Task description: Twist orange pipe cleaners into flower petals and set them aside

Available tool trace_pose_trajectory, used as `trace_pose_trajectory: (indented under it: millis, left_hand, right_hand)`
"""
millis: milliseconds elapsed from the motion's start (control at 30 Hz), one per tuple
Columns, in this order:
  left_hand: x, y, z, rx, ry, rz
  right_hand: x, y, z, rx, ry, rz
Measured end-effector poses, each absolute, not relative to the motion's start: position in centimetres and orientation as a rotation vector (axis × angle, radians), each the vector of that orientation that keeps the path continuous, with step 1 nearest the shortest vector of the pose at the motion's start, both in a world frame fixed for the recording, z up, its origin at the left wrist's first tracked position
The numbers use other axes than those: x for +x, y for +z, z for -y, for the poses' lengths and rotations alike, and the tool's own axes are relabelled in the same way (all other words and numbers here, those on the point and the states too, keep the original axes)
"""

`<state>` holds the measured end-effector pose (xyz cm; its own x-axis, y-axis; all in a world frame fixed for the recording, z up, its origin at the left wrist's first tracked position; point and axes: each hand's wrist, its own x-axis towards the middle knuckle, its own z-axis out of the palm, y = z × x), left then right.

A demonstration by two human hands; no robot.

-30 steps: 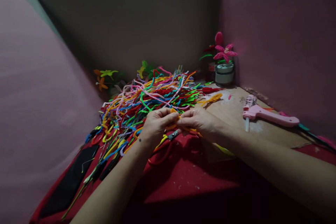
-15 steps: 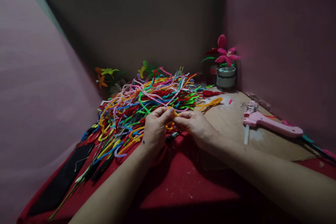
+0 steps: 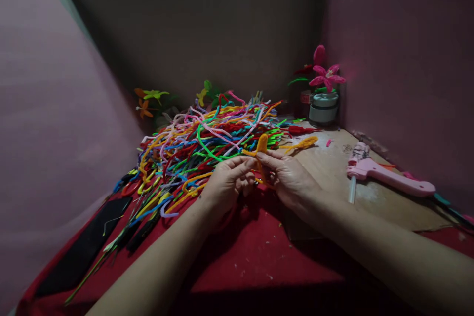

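Note:
An orange pipe cleaner point(image 3: 262, 143), bent into a narrow petal-like loop, stands upright between the thumb and fingers of my right hand point(image 3: 287, 173). Loose orange strands stick out from it to the left and below. Close against it on the left is my left hand point(image 3: 231, 177), its thumb and forefinger pinched together. What lies between those fingertips is too small to make out. Just behind both hands rises a big heap of pipe cleaners point(image 3: 207, 133) in many colours.
A pink glue gun point(image 3: 392, 176) with a clear glue stick lies on a brown board point(image 3: 392, 212) at right. Pink pipe-cleaner flowers point(image 3: 328, 78) stand in a grey pot point(image 3: 323, 109). On the red cloth point(image 3: 255, 261) at left are a black flat case point(image 3: 85, 247) and thin green stems point(image 3: 89, 276).
The orange loop has come into view, upright in my right hand; before, the fingers mostly covered it. My hands have drawn slightly apart, and the camera view has shifted a little.

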<state>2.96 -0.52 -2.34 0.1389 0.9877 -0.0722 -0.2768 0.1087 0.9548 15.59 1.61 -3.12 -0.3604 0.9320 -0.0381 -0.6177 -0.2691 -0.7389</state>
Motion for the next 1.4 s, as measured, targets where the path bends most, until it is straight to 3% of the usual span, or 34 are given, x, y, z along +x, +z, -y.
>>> trace_pose_trajectory:
  millis: [433, 733, 933, 1233, 1400]
  left_hand:
    - [3.7, -2.2, 1.6, 1.138, 0.980, -0.987]
    - [4.0, -2.9, 1.6, 1.155, 0.845, -1.042]
    - [3.3, -2.6, 1.2, 1.594, 1.278, -1.381]
    - [2.5, -3.5, 2.0, 2.520, 1.130, -1.479]
    - [2.5, -3.1, 2.4, 2.225, 1.230, -1.543]
  right_hand:
    - [15.9, -4.2, -1.5, -0.720, 1.541, 1.086]
    - [16.5, -2.3, -2.5, -0.804, 1.446, 1.077]
    - [17.1, -1.6, -2.7, -0.810, 1.466, 1.145]
    - [16.5, -3.4, -2.0, -0.799, 1.662, 1.107]
    - [16.0, -3.3, -1.8, -0.745, 1.661, 1.019]
